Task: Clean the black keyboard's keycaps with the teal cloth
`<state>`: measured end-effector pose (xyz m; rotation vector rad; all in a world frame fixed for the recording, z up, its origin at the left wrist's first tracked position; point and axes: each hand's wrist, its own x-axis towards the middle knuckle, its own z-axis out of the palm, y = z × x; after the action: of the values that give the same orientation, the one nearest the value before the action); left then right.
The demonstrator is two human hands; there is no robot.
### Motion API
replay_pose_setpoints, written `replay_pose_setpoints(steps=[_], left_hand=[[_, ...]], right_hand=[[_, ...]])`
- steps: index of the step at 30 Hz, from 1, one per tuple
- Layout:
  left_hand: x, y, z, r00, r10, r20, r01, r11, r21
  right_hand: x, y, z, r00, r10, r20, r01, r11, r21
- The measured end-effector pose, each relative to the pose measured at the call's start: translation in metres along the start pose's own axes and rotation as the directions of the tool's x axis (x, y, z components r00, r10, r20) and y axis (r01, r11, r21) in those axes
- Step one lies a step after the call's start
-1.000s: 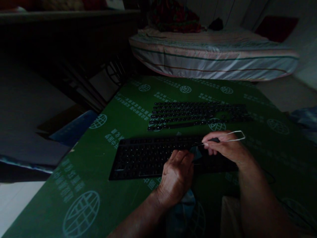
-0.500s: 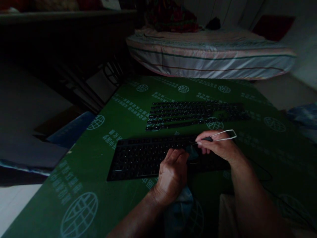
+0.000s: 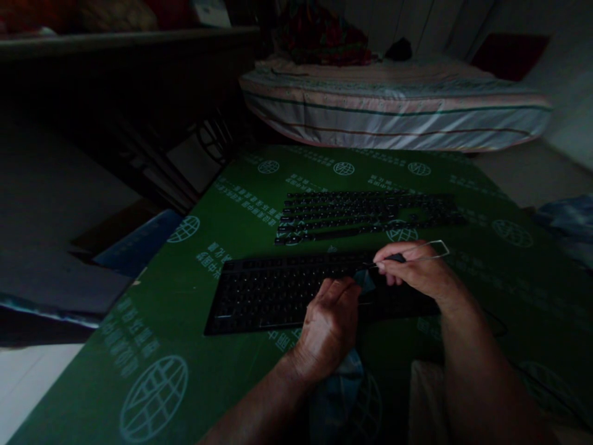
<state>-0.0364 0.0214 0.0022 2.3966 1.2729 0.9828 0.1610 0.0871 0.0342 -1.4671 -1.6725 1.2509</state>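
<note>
Dim light on my head feed. Left hand (image 3: pixel 330 321): fingers curled down close together, gripping a blue cloth (image 3: pixel 365 281) that pokes out past the fingertips and also hangs below the palm. Right hand (image 3: pixel 407 269): thumb and fingers pinched on the black handle of a wire-looped tool (image 3: pixel 396 258), loop end pointing away to the right. Its thin tip seems to meet the cloth, though I can't be sure in this gloom. Both hands are over the black keyboard (image 3: pixel 264 296), flat on the green table (image 3: pixel 222 383). Just beyond it I note loose keycaps (image 3: pixel 352 207) laid in rows. Upper left, a shelf (image 3: pixel 139 38) bears bundles (image 3: pixel 115 13) too dark to name.
</note>
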Motion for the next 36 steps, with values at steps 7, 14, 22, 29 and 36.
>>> replay_pose_setpoints(steps=[7, 14, 22, 29, 36], left_hand=[[0.0, -0.002, 0.002, 1.0, -0.006, -0.018, 0.006, 1.0, -0.016], [0.001, 0.001, 0.0, 1.0, 0.0, -0.003, 0.0, 1.0, 0.004], [0.0, 0.002, -0.003, 0.998, -0.052, -0.034, 0.053, 0.998, 0.017], [-0.002, 0.003, -0.001, 1.0, -0.027, -0.006, 0.027, 1.0, 0.015], [-0.002, 0.002, -0.001, 1.0, -0.022, -0.004, 0.022, 1.0, -0.007]], right_hand=[[-0.001, -0.004, 0.0, 1.0, -0.011, 0.009, 0.011, 0.996, 0.084], [0.003, -0.003, 0.011, 0.998, -0.007, 0.063, 0.001, 0.996, 0.09], [0.005, -0.004, 0.018, 0.996, -0.012, 0.083, 0.004, 0.995, 0.096], [0.004, -0.004, 0.012, 0.998, 0.007, 0.066, -0.012, 0.997, 0.075], [0.003, -0.004, 0.012, 0.997, 0.024, 0.067, -0.026, 0.999, 0.039]])
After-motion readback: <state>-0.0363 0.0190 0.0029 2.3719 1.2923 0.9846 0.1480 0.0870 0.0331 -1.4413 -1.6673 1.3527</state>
